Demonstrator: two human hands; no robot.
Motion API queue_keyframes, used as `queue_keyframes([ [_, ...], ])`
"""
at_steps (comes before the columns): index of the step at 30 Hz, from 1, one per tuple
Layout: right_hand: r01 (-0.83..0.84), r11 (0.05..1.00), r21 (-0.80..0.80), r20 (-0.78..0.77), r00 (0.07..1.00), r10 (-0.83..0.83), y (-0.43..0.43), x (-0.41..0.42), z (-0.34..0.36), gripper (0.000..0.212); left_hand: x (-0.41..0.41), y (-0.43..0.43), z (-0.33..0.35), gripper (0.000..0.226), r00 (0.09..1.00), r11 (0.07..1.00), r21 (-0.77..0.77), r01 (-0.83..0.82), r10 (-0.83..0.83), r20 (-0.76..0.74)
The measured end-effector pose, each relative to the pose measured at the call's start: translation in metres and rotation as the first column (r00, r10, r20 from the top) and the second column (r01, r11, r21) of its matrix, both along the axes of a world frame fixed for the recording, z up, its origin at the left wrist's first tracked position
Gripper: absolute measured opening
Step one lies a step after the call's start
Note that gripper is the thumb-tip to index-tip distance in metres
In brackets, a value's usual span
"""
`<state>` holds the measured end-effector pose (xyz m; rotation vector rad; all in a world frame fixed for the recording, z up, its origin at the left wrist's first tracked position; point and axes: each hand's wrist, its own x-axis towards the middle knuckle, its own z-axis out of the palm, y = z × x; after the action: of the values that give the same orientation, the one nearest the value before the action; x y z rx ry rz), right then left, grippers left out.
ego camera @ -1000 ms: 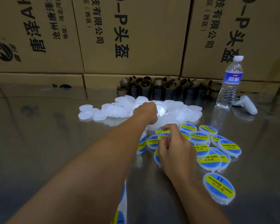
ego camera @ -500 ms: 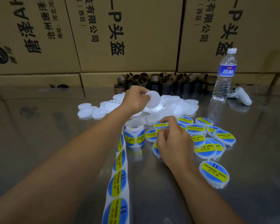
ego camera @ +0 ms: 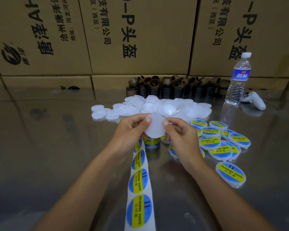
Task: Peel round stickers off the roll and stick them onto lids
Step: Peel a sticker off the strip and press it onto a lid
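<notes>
Cartons [ego camera: 140, 39]: printed cardboard boxes stacked along the far side of where we work; they play no part in the job.
Table [ego camera: 48, 155]: shiny metal top that carries everything else.
Blank lids [ego camera: 182, 107]: a heap of white lids at the far middle, none with a sticker; we judge this to be most of the work still left.
Stickered lids [ego camera: 223, 142]: a cluster to our right with blue-and-yellow stickers on, some overlapping; this is the part done.
Sticker strip [ego camera: 138, 194]: runs from the near edge up to the roll, with stickers still on its backing.
Roll [ego camera: 151, 143]: stands just below our hands, partly hidden by them.
Left hand [ego camera: 130, 130]: thumb and fingers pinch the left edge of the held lid.
Right hand [ego camera: 182, 135]: thumb and fingers pinch the right edge; we cannot tell whether it also holds a sticker.
Held lid [ego camera: 154, 125]: raised above the roll between both hands, its face bare.
</notes>
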<state>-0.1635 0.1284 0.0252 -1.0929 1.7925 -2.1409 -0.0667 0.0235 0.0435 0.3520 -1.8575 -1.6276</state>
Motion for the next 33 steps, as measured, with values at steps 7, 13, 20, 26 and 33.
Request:
queue_keyframes([
  [7,-0.136,0.991,-0.004,0.190,0.973,0.134,0.002,0.002,0.007,0.012,0.005,-0.001,-0.001,0.022,0.997,0.999,-0.040,0.027,-0.024,0.073],
  [13,-0.277,0.961,-0.025,0.221,0.935,0.276,0.003,0.006,0.010,0.014,0.009,-0.007,-0.004,0.028,0.989,0.988,0.056,0.147,-0.148,0.021],
  [20,-0.223,0.967,-0.125,0.332,0.909,0.252,-0.002,0.012,0.010,0.018,0.002,-0.001,-0.005,0.027,0.985,0.933,0.344,0.107,-0.053,-0.162],
  [26,-0.157,0.968,-0.198,0.406,0.885,0.227,-0.007,0.027,0.001,0.009,-0.003,0.012,-0.009,0.024,0.975,0.914,0.387,0.120,-0.037,-0.217],
  [33,-0.079,0.995,-0.062,0.214,0.973,0.090,-0.003,0.029,0.003,0.009,-0.003,0.010,-0.007,0.019,0.976,0.914,0.399,0.069,0.022,-0.218],
])
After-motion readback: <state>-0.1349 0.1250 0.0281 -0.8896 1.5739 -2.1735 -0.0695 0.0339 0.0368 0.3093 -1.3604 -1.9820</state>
